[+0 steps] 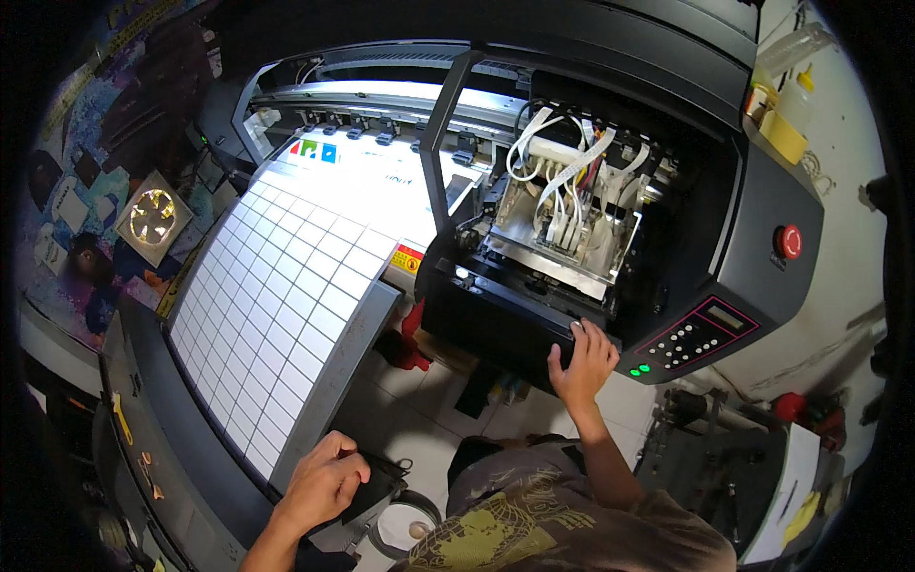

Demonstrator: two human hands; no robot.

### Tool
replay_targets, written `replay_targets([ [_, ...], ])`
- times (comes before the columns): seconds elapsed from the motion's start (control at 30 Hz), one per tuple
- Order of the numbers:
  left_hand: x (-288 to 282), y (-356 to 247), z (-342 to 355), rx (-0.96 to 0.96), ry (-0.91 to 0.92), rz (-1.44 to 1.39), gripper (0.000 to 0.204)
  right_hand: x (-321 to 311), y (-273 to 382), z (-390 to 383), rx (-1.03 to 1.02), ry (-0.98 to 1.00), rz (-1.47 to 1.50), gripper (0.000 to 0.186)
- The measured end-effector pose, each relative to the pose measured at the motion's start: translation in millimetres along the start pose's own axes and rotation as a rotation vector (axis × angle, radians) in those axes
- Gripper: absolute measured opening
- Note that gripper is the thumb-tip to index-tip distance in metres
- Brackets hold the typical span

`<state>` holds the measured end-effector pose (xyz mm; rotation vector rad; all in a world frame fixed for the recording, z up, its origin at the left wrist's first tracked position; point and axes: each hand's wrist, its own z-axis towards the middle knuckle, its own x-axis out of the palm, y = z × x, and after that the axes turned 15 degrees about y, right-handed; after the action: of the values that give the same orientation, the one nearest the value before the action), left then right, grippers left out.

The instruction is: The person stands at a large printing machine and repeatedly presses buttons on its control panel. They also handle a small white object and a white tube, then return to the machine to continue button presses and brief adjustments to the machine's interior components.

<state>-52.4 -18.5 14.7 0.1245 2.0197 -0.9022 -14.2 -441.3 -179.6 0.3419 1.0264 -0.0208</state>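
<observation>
My right hand [583,370] rests with its fingers apart on the edge of the black front panel [505,319] of a wide-format printer. Behind that panel the print carriage [562,224] lies uncovered, with white ribbon cables [579,172] looping over its metal frame. My left hand [326,480] is curled closed near the lower right corner of the sloping print bed; its palm side is hidden, so I cannot tell whether it holds anything. A white printed sheet [276,286] with a grid of dark lines lies on the bed, with coloured marks near its top.
Right of the carriage are a red stop button [789,242] and a control panel [694,334] with lit green buttons. A yellow cutter [123,419] and scissors [148,474] lie at the far left. Below my left hand stands a round container [404,524]. A small fan [152,217] stands left of the printer.
</observation>
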Motion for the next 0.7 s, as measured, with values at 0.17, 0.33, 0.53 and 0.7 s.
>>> replay_targets([
  [0.17, 0.5, 2.9, -0.4, 0.058, 0.002, 0.028, 0.012, 0.4, -0.1, -0.5, 0.006, 0.005, 0.001, 0.049],
  [0.33, 0.9, 3.8, -0.3, 0.067, -0.009, 0.042, 0.013, -0.1, 0.8, -0.1, 0.009, 0.003, 0.004, 0.048],
  [0.53, 1.2, 4.6, -0.2, 0.054, 0.011, 0.024, 0.013, 0.1, 0.6, -0.2, 0.008, 0.005, 0.009, 0.048],
  [0.7, -0.6, 4.1, -1.2, -0.060, 0.072, 0.005, 0.012, 0.9, 0.5, 0.1, 0.010, 0.005, 0.005, 0.048],
])
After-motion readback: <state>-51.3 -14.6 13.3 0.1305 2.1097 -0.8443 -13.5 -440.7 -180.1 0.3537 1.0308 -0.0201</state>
